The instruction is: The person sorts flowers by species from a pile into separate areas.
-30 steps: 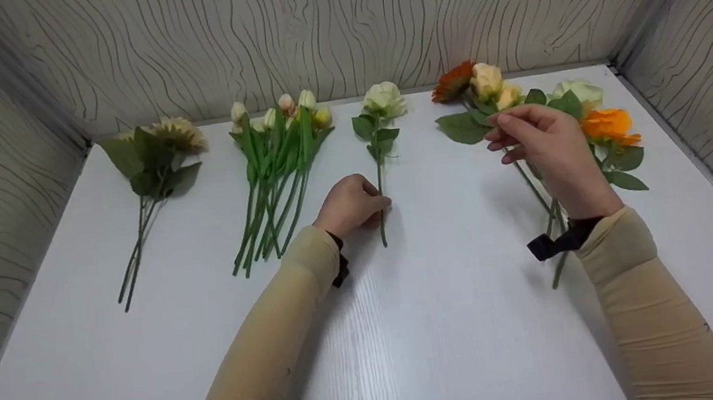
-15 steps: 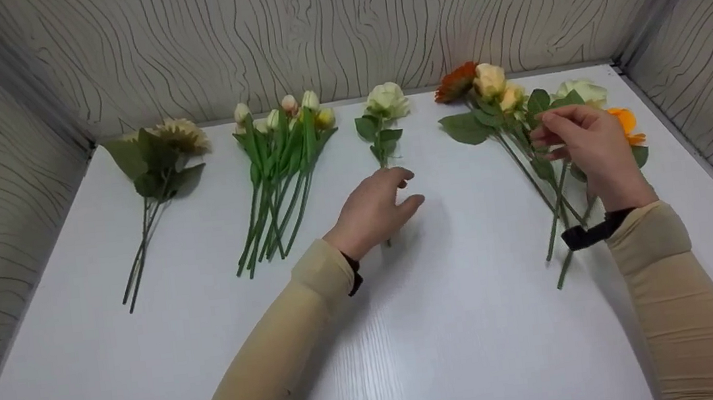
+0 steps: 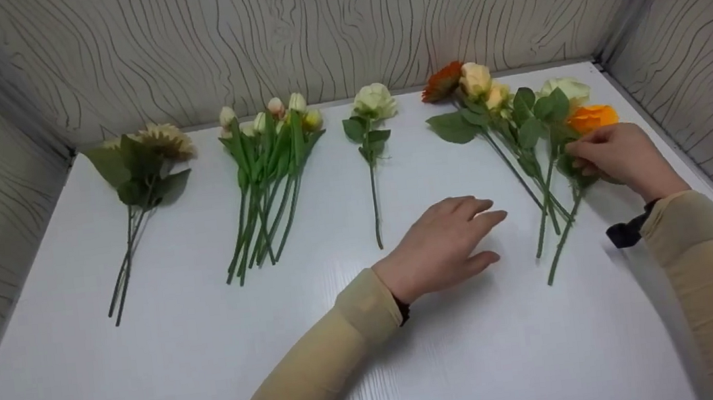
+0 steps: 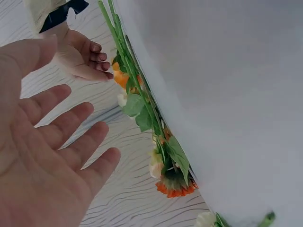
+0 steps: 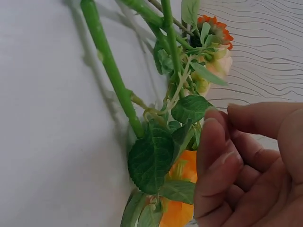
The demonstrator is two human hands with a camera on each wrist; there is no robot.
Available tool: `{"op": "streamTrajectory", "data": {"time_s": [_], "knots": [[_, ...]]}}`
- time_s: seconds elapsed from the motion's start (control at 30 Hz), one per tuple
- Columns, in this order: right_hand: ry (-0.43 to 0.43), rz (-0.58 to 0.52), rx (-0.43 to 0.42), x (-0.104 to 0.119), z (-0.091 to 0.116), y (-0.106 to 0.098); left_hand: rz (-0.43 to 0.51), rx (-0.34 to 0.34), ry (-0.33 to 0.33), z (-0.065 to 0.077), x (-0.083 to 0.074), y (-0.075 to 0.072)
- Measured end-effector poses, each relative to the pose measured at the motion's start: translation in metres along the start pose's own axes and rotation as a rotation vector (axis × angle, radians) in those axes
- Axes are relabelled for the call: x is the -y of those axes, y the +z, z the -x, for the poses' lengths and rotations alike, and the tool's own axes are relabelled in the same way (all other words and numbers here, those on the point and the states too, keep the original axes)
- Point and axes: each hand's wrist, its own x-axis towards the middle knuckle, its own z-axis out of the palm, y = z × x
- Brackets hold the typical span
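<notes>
In the head view my left hand [image 3: 437, 244] hovers over the middle of the white table with its fingers spread, touching nothing; the left wrist view shows the same open palm [image 4: 42, 156]. My right hand [image 3: 620, 156] is at the right-hand flowers, beside the orange flower [image 3: 593, 117]. Its fingers are loosely bent, with thumb and forefinger tips close together near a green leaf [image 5: 191, 109]; nothing shows clearly held. A white rose [image 3: 375, 101] lies alone at the middle, stem toward me. The orange flower's stem [image 3: 563, 241] lies across other stems.
A bunch of tulips [image 3: 270, 163] lies left of the white rose. Two-stemmed cream flowers [image 3: 166, 142] lie farther left. Rust-red [image 3: 442, 82] and peach flowers [image 3: 475, 80] lie at the back right, near a pale rose [image 3: 565, 89]. Patterned walls [image 3: 312, 32] enclose the table.
My left hand has let go of the white rose's stem and moved right and toward me, fingers spreading. My right hand has moved right and down to the orange flower.
</notes>
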Motion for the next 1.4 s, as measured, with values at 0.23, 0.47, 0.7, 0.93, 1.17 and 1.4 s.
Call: {"op": "streamTrajectory", "data": {"time_s": [0.23, 0.47, 0.7, 0.93, 1.17, 1.4], "knots": [[0.021, 0.090, 0.101, 0.006, -0.008, 0.014, -0.004, -0.028, 0.055, 0.002, -0.010, 0.002], [0.049, 0.053, 0.105, 0.002, -0.009, 0.018, 0.050, -0.024, 0.068, 0.002, -0.010, 0.004], [0.060, 0.051, 0.099, -0.001, -0.008, 0.021, 0.078, -0.008, 0.061, 0.002, -0.008, 0.004], [0.027, 0.052, 0.087, 0.003, -0.009, 0.021, 0.080, -0.032, 0.067, 0.003, -0.006, 0.006], [0.074, -0.103, 0.025, 0.006, -0.008, 0.011, 0.095, -0.022, 0.050, 0.003, -0.005, 0.006], [0.029, -0.355, -0.088, 0.022, 0.003, 0.006, 0.225, -0.036, -0.079, 0.004, -0.001, -0.002]]}}
